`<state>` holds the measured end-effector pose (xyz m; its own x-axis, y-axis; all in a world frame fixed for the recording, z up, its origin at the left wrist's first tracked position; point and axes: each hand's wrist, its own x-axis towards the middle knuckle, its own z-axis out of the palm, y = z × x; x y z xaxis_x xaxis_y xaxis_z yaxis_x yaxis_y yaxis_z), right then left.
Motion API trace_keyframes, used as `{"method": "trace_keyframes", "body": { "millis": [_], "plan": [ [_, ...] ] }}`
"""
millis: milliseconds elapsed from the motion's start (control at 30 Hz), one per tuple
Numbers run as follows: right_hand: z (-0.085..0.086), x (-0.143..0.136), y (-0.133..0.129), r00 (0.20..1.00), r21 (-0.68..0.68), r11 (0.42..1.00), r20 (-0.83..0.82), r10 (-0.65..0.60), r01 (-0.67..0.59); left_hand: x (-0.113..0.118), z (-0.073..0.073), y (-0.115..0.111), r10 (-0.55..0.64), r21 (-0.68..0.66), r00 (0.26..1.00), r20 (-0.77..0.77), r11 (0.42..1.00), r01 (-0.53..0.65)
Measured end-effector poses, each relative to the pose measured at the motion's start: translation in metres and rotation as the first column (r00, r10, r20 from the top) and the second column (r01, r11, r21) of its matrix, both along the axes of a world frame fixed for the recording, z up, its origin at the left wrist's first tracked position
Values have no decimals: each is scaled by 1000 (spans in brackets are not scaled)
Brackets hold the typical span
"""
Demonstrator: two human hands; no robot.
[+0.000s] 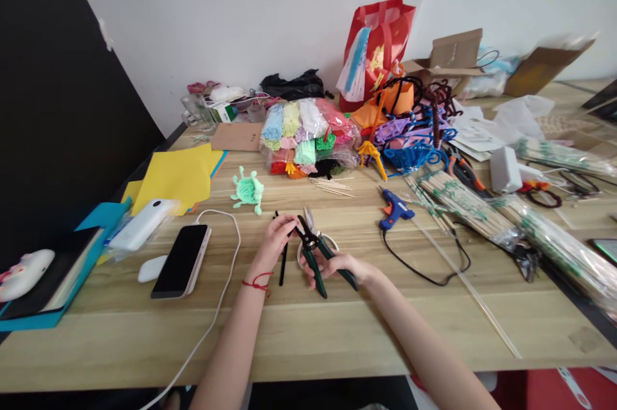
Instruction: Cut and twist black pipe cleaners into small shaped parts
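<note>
My right hand (332, 267) is wrapped round the dark green handles of a pair of wire strippers (309, 244), whose black jaws point away and to the left. The handles stand spread apart. At the jaws' tip, my left hand (279, 235) has its fingertips pinched together; what lies between them is too small to make out. A thin black stick (283, 268) shows beside and partly behind the left hand. Behind the pliers lie a white ring (336, 241), mostly covered, and a pointed metal tool tip (308, 216). Further back sits a mint-green fuzzy crab-like figure (249, 190).
A blue glue gun (396, 207) with a black cord lies right of my hands, near bundles of wooden sticks (467, 207). Bagged pipe cleaners (308, 133) and a red bag (378, 53) stand behind. On the left are a phone (182, 261), white cable (226, 281) and yellow sheets (176, 175).
</note>
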<state>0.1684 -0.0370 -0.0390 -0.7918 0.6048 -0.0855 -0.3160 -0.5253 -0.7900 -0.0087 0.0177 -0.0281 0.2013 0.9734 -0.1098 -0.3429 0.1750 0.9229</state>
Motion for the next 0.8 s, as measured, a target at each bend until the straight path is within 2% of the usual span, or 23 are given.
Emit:
{"method": "trace_keyframes", "body": {
  "millis": [200,400,633,800],
  "plan": [
    [-1,-1,-2,1000,8,1000,11,-10,10,-4,6,0,-45,-9,997,-70,999,44],
    [-3,-5,-5,1000,-5,1000,11,-13,13,-16,2,5,-99,14,981,-165,995,102],
    [-3,-7,-7,998,29,998,5,-55,55,-20,7,3,-142,24,986,-92,989,145],
    [5,-10,-10,993,36,994,67,-101,99,-24,4,3,-147,42,980,-133,987,154]
  ]
}}
